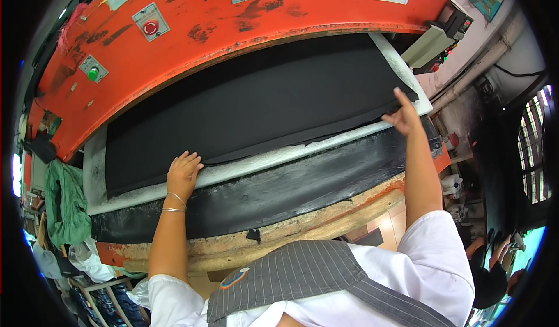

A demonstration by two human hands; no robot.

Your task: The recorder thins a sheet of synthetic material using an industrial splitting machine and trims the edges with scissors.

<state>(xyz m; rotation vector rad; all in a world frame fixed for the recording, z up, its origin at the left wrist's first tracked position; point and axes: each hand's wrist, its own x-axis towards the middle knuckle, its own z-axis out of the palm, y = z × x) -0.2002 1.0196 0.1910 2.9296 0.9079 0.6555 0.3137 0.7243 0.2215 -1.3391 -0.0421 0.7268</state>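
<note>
The left hand (184, 168) lies open, fingers extended, at the near edge of the black sheet (250, 103); the right hand (403, 117) is open too, fingers spread, by its near right corner — whether it touches, I cannot tell. The sheet lies on a white board (262, 163) whose margin shows left, near and right. Nearer, a broad black band (303, 178) leaves room before the wooden rail (326, 229); the orange machine front (180, 47) bounds the far side.
</note>
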